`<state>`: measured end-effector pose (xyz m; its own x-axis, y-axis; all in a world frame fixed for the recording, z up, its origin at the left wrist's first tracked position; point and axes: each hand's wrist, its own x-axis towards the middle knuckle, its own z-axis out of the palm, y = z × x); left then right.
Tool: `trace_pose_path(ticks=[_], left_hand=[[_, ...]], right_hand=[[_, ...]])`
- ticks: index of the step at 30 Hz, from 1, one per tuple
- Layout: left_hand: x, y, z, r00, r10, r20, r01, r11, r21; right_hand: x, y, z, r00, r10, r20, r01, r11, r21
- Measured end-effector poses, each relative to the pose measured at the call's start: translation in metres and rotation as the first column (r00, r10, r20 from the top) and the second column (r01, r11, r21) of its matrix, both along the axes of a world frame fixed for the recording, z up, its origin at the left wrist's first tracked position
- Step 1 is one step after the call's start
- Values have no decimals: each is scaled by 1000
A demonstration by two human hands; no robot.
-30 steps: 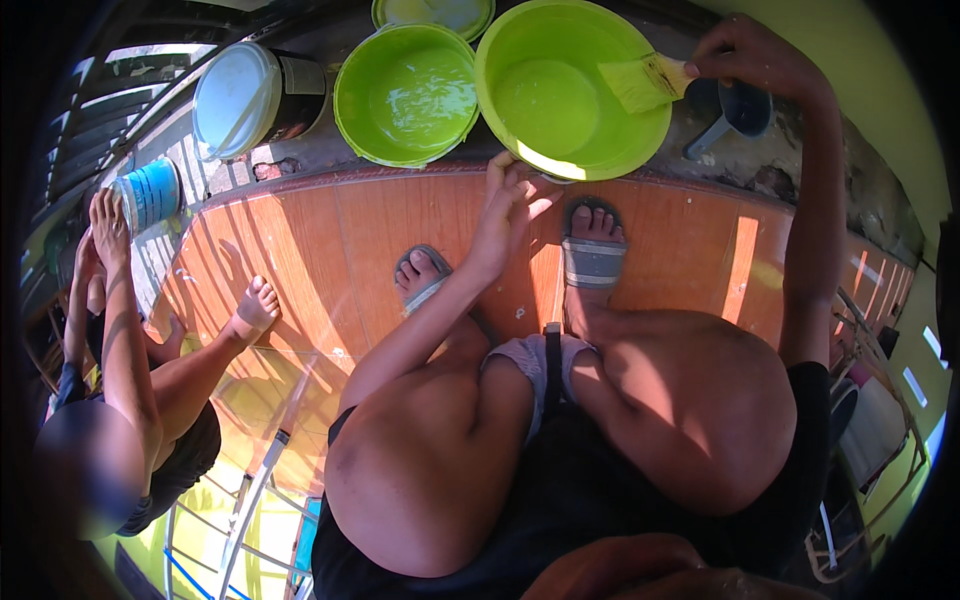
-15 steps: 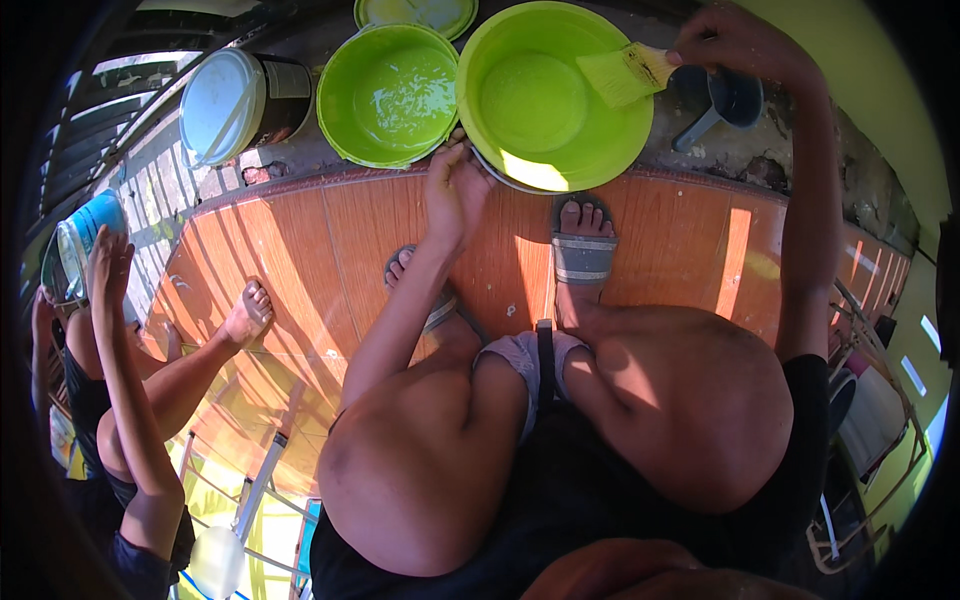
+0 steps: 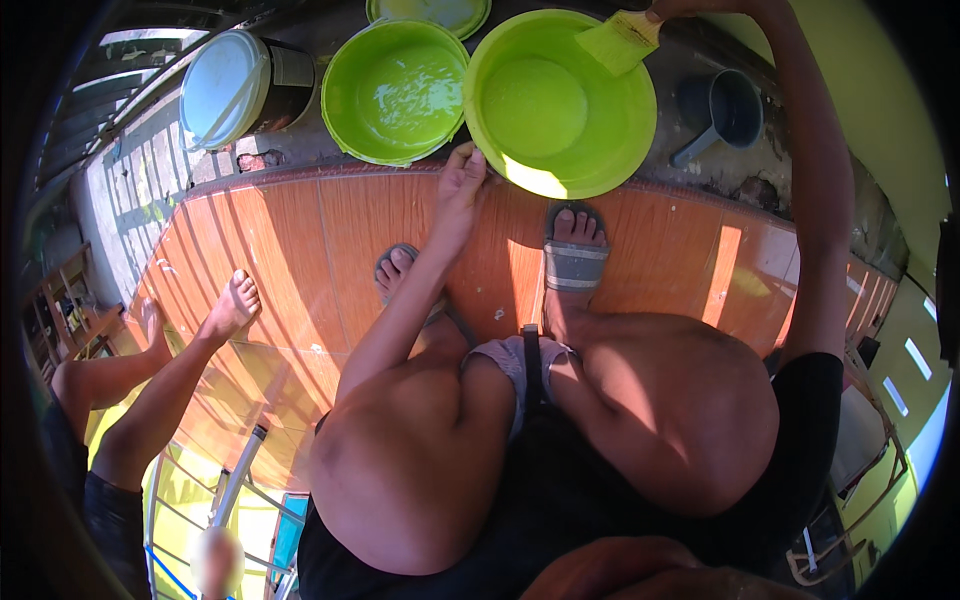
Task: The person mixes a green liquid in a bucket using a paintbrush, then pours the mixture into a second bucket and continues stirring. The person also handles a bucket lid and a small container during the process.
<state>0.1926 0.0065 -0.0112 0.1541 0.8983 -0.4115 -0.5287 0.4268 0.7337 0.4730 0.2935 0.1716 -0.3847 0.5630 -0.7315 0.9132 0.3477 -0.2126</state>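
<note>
A lime-green basin (image 3: 635,130) is at the top middle, with wet-looking green inside. My left hand (image 3: 462,185) is closed at its lower-left rim, fingertips pinching the edge. At the basin's upper right, my right hand (image 3: 690,8), partly cut off by the picture's top, grips a wide paintbrush (image 3: 620,42). Its bristles are coated in lime green and lie against the basin's inner wall. Touching the basin on the left is a bucket (image 3: 345,128) with green paint, its inside shiny and streaked. Behind it lies a round green-smeared lid (image 3: 440,12).
A lidded paint pail (image 3: 225,90) stands at the far left of the dark ledge. Right of the basin sits a dark dipper (image 3: 735,110) with a handle. Orange tiles (image 3: 300,230) cover the floor. Another person's bare leg (image 3: 165,400) shows at left, beside a metal ladder (image 3: 240,475).
My right hand and the brush have moved up and slightly away along the basin wall. My left hand stays at the rim. The other person's arms and blue container have left the view.
</note>
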Motion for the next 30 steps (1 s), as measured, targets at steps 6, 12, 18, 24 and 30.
trace_pose_path(ticks=[6, 12, 18, 24, 30], left_hand=[[3, -1, -10, 999, 44, 31, -44, 999, 4], [2, 1, -4, 998, 59, -26, -58, 998, 24], [6, 2, 0, 996, 86, -36, -84, 996, 32], [9, 4, -4, 993, 110, -36, -108, 993, 54], [8, 9, 7, 982, 145, -118, -143, 989, 23]], right_hand=[[9, 3, 22, 999, -34, 8, 33, 999, 39], [18, -21, 44, 979, -126, -160, 136, 989, 53], [13, -63, 6, 902, -167, -399, 197, 980, 34], [21, -57, -38, 868, -97, -487, 181, 975, 127], [33, -46, -34, 894, -144, -425, 182, 982, 50]])
